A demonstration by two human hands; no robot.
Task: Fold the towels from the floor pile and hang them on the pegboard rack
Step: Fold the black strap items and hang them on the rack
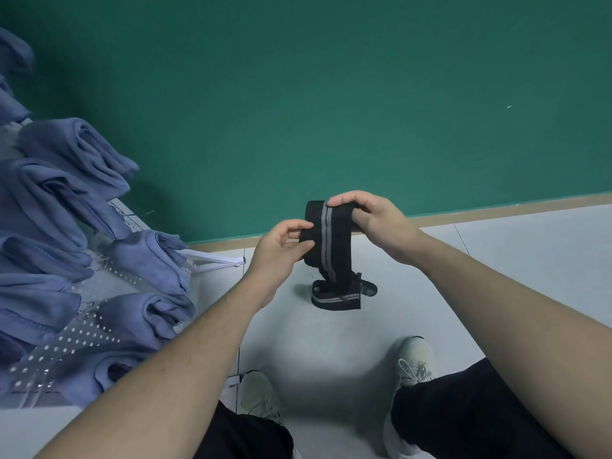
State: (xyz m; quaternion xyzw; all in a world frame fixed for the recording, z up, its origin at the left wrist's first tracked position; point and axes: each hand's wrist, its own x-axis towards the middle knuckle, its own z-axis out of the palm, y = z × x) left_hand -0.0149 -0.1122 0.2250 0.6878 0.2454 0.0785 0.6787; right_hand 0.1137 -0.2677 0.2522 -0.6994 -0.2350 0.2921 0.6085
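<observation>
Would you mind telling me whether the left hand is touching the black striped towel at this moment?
Touching. The head view shows the left hand pinching the left edge of the black striped towel, thumb on top and fingers beneath, with no gap visible.

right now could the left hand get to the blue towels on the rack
Probably yes, but not freely: the left hand is pinching the black towel, held with the right hand. The blue towels hang on the pegboard rack to its left, with nothing between them.
</observation>
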